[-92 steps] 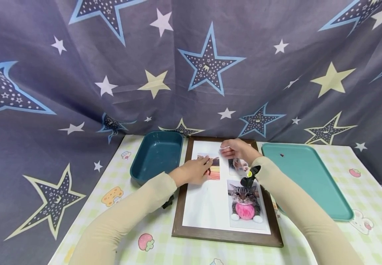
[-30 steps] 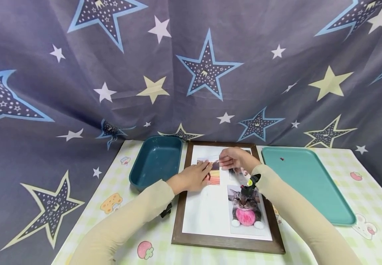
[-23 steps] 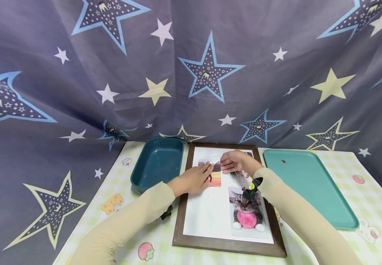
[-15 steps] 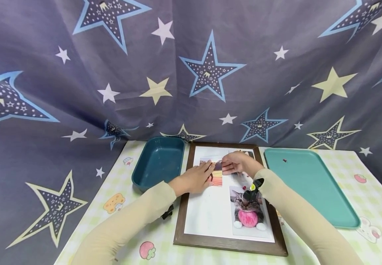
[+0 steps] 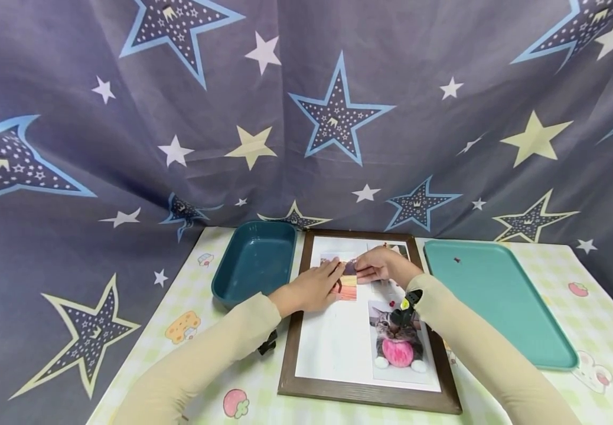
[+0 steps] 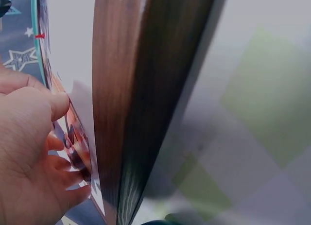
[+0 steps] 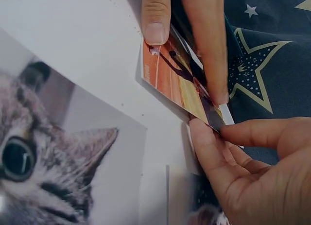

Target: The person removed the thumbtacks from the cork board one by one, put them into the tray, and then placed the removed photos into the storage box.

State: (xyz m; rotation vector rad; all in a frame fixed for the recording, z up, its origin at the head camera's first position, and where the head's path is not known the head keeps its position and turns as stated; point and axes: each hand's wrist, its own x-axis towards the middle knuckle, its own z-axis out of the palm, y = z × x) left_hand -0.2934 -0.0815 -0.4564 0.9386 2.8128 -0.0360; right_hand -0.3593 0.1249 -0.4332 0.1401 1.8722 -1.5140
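My left hand (image 5: 312, 286) lies on a small orange-and-yellow photo (image 5: 348, 290) on the white board (image 5: 328, 348) of a brown-framed panel. In the right wrist view its straight thumb and a finger press the photo's face. My right hand (image 5: 386, 265) is at the photo's right edge; the right wrist view shows its thumb and forefinger pinching that edge, which stands slightly off the board. Below sits a cat photo (image 5: 395, 339) with a pink round thing. Another photo (image 5: 399, 249) lies partly hidden under my right hand. A red pushpin (image 6: 40, 36) shows in the left wrist view.
A dark teal deep dish (image 5: 253, 260) stands left of the brown frame (image 5: 370, 398). To the right is a flat green tray (image 5: 503, 313) with a small red piece (image 5: 457, 260) on it. A star-patterned curtain (image 5: 338, 177) hangs right behind the table.
Over three seconds my right hand has come down from above the photo to its right edge. My left hand stays on the photo. The head view has shifted slightly.
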